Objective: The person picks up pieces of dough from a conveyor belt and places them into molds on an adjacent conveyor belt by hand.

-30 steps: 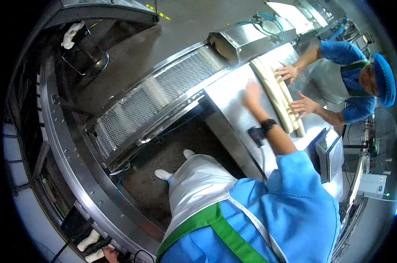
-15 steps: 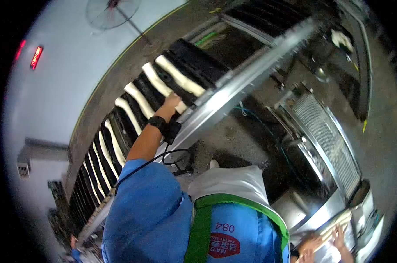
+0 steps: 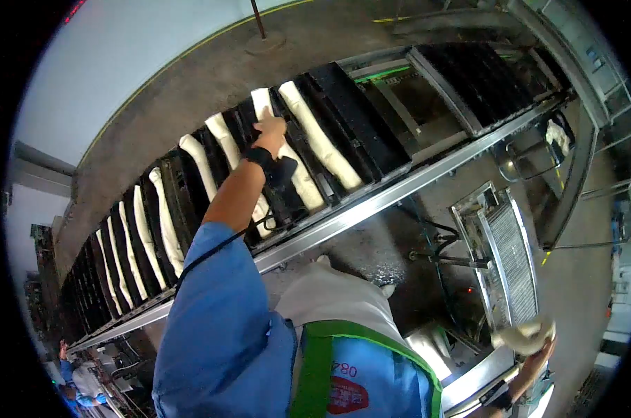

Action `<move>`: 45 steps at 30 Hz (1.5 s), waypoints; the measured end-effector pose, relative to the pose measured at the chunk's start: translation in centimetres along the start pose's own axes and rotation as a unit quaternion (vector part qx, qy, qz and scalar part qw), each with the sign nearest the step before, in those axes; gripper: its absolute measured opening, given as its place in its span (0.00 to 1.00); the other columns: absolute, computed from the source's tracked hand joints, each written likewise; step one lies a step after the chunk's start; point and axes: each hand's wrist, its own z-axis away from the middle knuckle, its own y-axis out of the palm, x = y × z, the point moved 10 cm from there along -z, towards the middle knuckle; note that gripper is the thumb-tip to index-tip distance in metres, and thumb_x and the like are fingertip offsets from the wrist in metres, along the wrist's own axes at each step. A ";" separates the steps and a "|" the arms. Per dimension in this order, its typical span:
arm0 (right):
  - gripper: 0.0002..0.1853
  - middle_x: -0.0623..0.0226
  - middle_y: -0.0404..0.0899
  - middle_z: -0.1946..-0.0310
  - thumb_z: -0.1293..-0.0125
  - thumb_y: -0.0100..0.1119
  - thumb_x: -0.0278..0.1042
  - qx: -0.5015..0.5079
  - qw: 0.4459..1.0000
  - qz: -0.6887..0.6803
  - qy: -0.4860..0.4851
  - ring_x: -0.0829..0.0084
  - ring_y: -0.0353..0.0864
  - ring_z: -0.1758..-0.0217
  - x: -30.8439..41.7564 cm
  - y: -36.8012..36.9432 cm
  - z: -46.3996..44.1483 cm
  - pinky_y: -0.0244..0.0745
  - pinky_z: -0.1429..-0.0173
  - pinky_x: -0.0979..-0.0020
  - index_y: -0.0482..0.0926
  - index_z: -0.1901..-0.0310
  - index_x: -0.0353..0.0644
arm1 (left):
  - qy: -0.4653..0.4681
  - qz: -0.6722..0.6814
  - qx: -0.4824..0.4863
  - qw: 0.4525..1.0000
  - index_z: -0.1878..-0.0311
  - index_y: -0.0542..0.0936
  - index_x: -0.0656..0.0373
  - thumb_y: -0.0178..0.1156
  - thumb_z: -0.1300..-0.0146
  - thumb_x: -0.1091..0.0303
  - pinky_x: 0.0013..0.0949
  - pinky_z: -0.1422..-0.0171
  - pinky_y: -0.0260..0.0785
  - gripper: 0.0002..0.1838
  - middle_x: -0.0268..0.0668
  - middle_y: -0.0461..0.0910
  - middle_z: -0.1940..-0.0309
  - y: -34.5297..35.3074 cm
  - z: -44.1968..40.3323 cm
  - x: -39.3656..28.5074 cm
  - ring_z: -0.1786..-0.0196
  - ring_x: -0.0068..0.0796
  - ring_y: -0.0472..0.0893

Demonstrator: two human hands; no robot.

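Rows of pale dough strips (image 3: 319, 136) lie in black troughs. My left hand (image 3: 271, 131) rests on one long strip (image 3: 300, 180), its fingers partly stretched out over the dough. A dark watch and a small black device with a cable are on that wrist. At the lower right, my right hand (image 3: 542, 354) grips a bent, pale dough piece (image 3: 524, 337), raised beside the mesh conveyor. A black band shows farther down that forearm.
A long metal rail (image 3: 392, 196) edges the trough conveyor. The mesh conveyor (image 3: 512, 261) stands at the right, near a metal stool (image 3: 514, 164). A person in blue and white (image 3: 85, 391) is at the lower left. A steel worktop edge (image 3: 479, 376) shows at the lower right.
The view has swung from the steel table to the troughs. My left hand has moved up along a strip and loosened its grasp. My right hand now holds a lifted dough piece.
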 end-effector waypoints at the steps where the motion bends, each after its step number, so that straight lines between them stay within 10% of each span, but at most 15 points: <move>1: 0.25 0.62 0.67 0.52 0.42 0.46 0.44 -0.008 0.979 -0.190 0.074 0.71 0.68 0.51 0.3 2.0 -2.4 0.67 0.53 0.72 0.62 0.46 0.38 | 0.004 -0.010 -0.003 1.000 0.41 0.59 0.48 0.56 0.51 0.62 0.45 0.44 0.52 0.31 0.42 0.53 0.45 -0.3 -0.7 0.0 0.46 0.41 0.59; 4: 0.27 0.63 0.69 0.59 0.42 0.43 0.44 -0.064 0.975 -0.199 0.075 0.76 0.70 0.63 11.2 13.5 -6.1 0.70 0.64 0.78 0.58 0.43 0.38 | 0.009 0.014 0.051 0.999 0.43 0.59 0.52 0.54 0.51 0.63 0.42 0.49 0.57 0.30 0.41 0.58 0.53 0.2 -0.9 0.5 0.53 0.39 0.64; 8: 0.31 0.60 0.70 0.62 0.46 0.48 0.39 0.112 0.971 -0.207 0.032 0.75 0.72 0.69 19.7 31.8 -9.9 0.70 0.70 0.79 0.54 0.41 0.39 | -0.024 0.227 0.257 0.939 0.45 0.60 0.57 0.51 0.51 0.64 0.38 0.56 0.64 0.28 0.40 0.65 0.62 1.0 3.8 -0.6 0.61 0.37 0.69; 10: 0.26 0.64 0.69 0.66 0.48 0.47 0.42 0.290 0.934 -0.209 -0.005 0.76 0.71 0.68 22.5 41.3 -11.8 0.71 0.69 0.76 0.62 0.47 0.41 | 0.011 0.130 0.290 0.948 0.44 0.59 0.54 0.49 0.49 0.64 0.41 0.49 0.61 0.27 0.44 0.65 0.55 1.6 2.5 1.1 0.54 0.40 0.68; 14: 0.18 0.62 0.69 0.68 0.48 0.52 0.37 0.440 0.862 -0.241 0.069 0.72 0.73 0.74 21.2 57.4 -11.5 0.73 0.72 0.74 0.65 0.57 0.37 | 0.280 -0.109 -0.069 0.951 0.44 0.61 0.48 0.51 0.48 0.64 0.44 0.41 0.51 0.26 0.52 0.55 0.45 -7.1 5.3 -2.9 0.42 0.53 0.55; 17: 0.19 0.64 0.74 0.75 0.46 0.54 0.42 0.539 0.799 -0.215 0.161 0.71 0.75 0.77 14.5 66.1 -9.4 0.73 0.72 0.73 0.67 0.59 0.35 | 0.103 -0.086 -0.132 0.982 0.42 0.57 0.48 0.52 0.49 0.69 0.42 0.45 0.58 0.29 0.53 0.60 0.48 -12.9 2.1 3.1 0.47 0.52 0.62; 24: 0.34 0.58 0.68 0.55 0.48 0.56 0.48 0.629 0.774 -0.034 0.069 0.70 0.70 0.55 11.8 67.2 -7.5 0.68 0.54 0.75 0.55 0.44 0.37 | 0.067 -0.016 -0.095 0.993 0.38 0.46 0.57 0.45 0.47 0.77 0.41 0.62 0.67 0.32 0.58 0.68 0.55 -11.6 -3.6 6.8 0.51 0.50 0.69; 25: 0.47 0.51 0.54 0.42 0.52 0.59 0.49 0.676 0.731 -0.009 0.093 0.62 0.55 0.39 12.0 66.1 -5.8 0.51 0.39 0.68 0.42 0.39 0.34 | 0.180 -0.346 -0.116 0.914 0.38 0.46 0.57 0.46 0.47 0.75 0.40 0.62 0.67 0.33 0.57 0.70 0.57 -10.3 -3.5 4.8 0.54 0.49 0.71; 28: 0.39 0.51 0.61 0.47 0.48 0.56 0.44 0.608 0.786 -0.030 0.105 0.63 0.62 0.45 8.9 67.7 -7.3 0.61 0.46 0.69 0.50 0.41 0.34 | 0.035 -0.219 -0.091 0.971 0.38 0.50 0.58 0.52 0.48 0.65 0.39 0.63 0.67 0.34 0.53 0.74 0.62 -11.0 -10.9 13.5 0.58 0.45 0.74; 32: 0.33 0.48 0.70 0.57 0.45 0.51 0.40 0.579 0.814 -0.051 0.007 0.58 0.74 0.59 9.7 71.8 -8.3 0.69 0.58 0.63 0.49 0.42 0.36 | 0.074 -0.084 0.090 0.990 0.40 0.54 0.60 0.53 0.50 0.63 0.35 0.58 0.66 0.34 0.49 0.74 0.61 -9.8 -1.3 5.0 0.59 0.42 0.74; 34: 0.33 0.44 0.72 0.64 0.45 0.48 0.37 0.523 0.824 0.183 -0.118 0.54 0.75 0.64 10.3 71.7 -8.9 0.69 0.62 0.61 0.45 0.42 0.36 | 0.144 -0.229 -0.053 0.961 0.43 0.59 0.61 0.52 0.50 0.65 0.38 0.57 0.66 0.29 0.47 0.75 0.61 -12.6 -1.7 3.8 0.58 0.45 0.74; 38: 0.39 0.39 0.72 0.66 0.43 0.46 0.38 0.560 0.707 0.361 -0.235 0.52 0.75 0.64 10.0 68.9 -5.8 0.69 0.59 0.58 0.33 0.41 0.28 | 0.055 -0.313 -0.229 0.920 0.47 0.65 0.56 0.53 0.48 0.64 0.41 0.51 0.62 0.24 0.50 0.73 0.60 -21.8 -0.4 7.9 0.54 0.47 0.72; 45: 0.40 0.43 0.73 0.65 0.43 0.46 0.39 0.525 0.692 0.407 -0.282 0.51 0.75 0.63 10.6 68.8 -5.8 0.70 0.58 0.60 0.31 0.40 0.31 | 0.035 -0.013 -0.015 0.999 0.40 0.55 0.49 0.52 0.47 0.67 0.35 0.55 0.63 0.30 0.41 0.71 0.59 -18.2 3.7 11.6 0.61 0.34 0.71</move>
